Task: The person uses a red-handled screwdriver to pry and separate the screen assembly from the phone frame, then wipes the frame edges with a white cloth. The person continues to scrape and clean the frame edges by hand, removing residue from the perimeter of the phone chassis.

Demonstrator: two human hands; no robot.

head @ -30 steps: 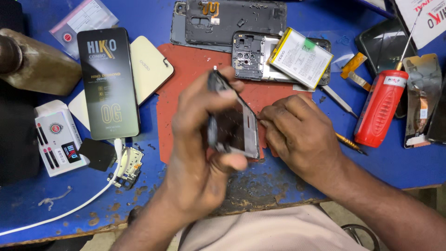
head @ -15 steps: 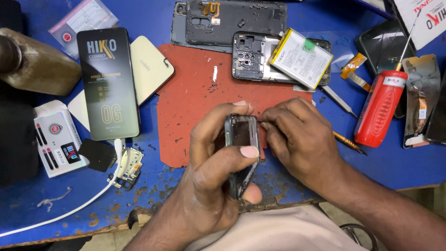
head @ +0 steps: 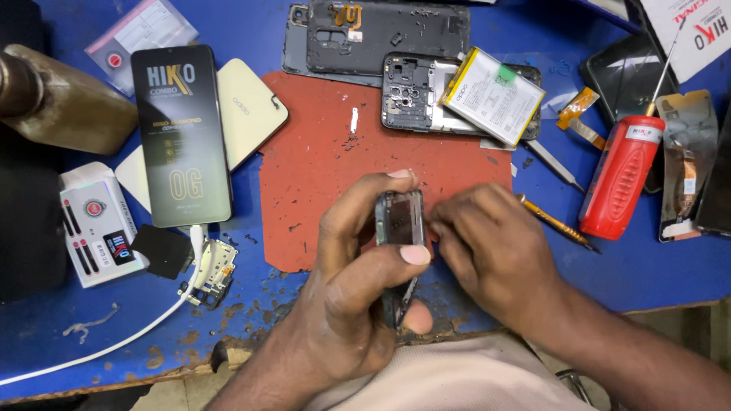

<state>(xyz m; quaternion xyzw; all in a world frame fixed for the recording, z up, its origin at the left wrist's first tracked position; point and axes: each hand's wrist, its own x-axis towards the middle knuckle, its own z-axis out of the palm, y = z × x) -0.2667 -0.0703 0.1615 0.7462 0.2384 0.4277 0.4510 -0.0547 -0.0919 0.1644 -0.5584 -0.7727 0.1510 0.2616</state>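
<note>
My left hand (head: 346,281) grips a dark phone frame (head: 399,228) edge-on, thumb across its side, over the near edge of a red work mat (head: 320,164). My right hand (head: 495,247) presses its fingertips against the frame's right edge; whatever it pinches there is hidden. Beyond the mat lies an opened phone chassis (head: 411,91) with a white battery (head: 495,95) resting on it, and a dark back cover (head: 381,30) behind.
A black screen package (head: 181,133) and cream back cover (head: 247,110) lie left on the blue bench (head: 609,281). A red bottle (head: 620,183), yellow-handled tool (head: 556,223), screwdriver (head: 552,164) and loose screens (head: 685,164) sit right. A white cable (head: 114,342) and box (head: 99,224) lie near left.
My left hand has turned the phone frame from face-up and tilted to standing on edge, and brought it lower toward me. My right hand has stayed at its right side.
</note>
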